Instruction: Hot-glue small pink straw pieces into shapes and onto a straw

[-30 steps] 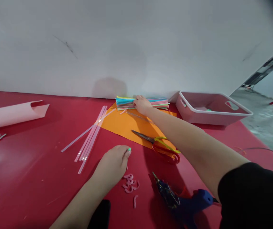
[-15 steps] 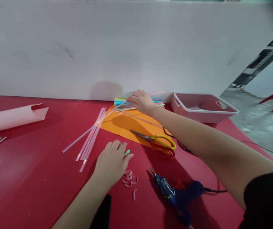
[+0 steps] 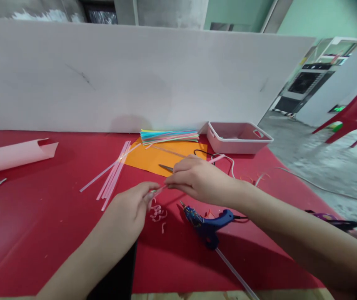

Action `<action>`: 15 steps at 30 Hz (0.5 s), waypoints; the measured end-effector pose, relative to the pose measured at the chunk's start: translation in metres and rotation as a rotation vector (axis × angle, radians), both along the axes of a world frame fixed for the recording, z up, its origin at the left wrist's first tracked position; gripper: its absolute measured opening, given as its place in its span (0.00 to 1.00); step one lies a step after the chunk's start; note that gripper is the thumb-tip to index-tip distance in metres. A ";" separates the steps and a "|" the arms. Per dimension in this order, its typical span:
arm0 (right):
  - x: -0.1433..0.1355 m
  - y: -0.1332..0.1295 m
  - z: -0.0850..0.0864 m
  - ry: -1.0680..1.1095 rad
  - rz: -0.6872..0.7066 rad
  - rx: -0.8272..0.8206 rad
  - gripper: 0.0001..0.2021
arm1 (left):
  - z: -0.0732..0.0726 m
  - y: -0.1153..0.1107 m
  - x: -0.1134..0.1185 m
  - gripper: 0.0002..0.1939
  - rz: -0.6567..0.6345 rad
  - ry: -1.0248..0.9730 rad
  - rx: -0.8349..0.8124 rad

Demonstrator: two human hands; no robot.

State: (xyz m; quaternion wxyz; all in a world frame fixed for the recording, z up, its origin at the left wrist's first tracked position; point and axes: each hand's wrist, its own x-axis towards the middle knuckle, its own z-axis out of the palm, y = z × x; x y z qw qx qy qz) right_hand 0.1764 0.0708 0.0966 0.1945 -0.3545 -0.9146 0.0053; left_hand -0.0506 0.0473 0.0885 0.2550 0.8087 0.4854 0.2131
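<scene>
My right hand (image 3: 198,177) is closed on a long pink strip (image 3: 218,158), whose far end sticks out past the knuckles. The strip's near end meets the fingertips of my left hand (image 3: 131,206), which are pinched around a small green piece mostly hidden by the fingers. Just below them lie small pink curled scraps (image 3: 158,212). Scissors (image 3: 166,167) lie behind my right hand, only the blade tip showing. Nearby rests a blue glue gun (image 3: 208,227) with a clear glue stick (image 3: 236,271) in its back. More pink strips (image 3: 112,179) lie loosely to the left.
An orange sheet (image 3: 147,160) lies under a stack of coloured strips (image 3: 168,136) by the white board (image 3: 166,75). A pink basket (image 3: 237,143) stands at the back right, with cords before it. A rolled pink sheet (image 3: 16,156) is at the left on the red table (image 3: 56,233).
My right hand has drawn back from the coloured stack toward my left hand, bringing a pink strip. My left fingers have closed. The view has tilted up and shifted right.
</scene>
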 end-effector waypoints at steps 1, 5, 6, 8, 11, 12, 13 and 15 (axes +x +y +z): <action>0.007 -0.007 0.003 -0.002 -0.020 -0.022 0.11 | -0.001 -0.007 -0.006 0.18 -0.020 -0.013 -0.033; 0.028 -0.026 0.013 0.016 -0.066 -0.153 0.09 | -0.006 -0.031 -0.030 0.14 -0.183 0.105 -0.370; 0.028 -0.031 0.015 0.016 -0.060 -0.184 0.09 | -0.007 -0.036 -0.032 0.13 -0.223 0.116 -0.454; 0.023 -0.043 0.015 0.007 -0.029 -0.222 0.09 | -0.010 -0.043 -0.026 0.11 -0.176 -0.020 -0.542; 0.008 -0.057 0.008 0.018 0.023 -0.247 0.10 | -0.013 -0.048 0.000 0.14 -0.056 -0.308 -0.667; 0.005 -0.060 0.004 0.040 0.020 -0.247 0.10 | -0.015 -0.048 0.010 0.14 -0.044 -0.360 -0.729; 0.004 -0.062 0.000 0.074 0.004 -0.232 0.10 | -0.017 -0.047 0.018 0.15 -0.023 -0.422 -0.761; 0.010 -0.063 -0.009 0.172 -0.043 -0.212 0.09 | -0.020 -0.045 0.025 0.15 -0.040 -0.480 -0.801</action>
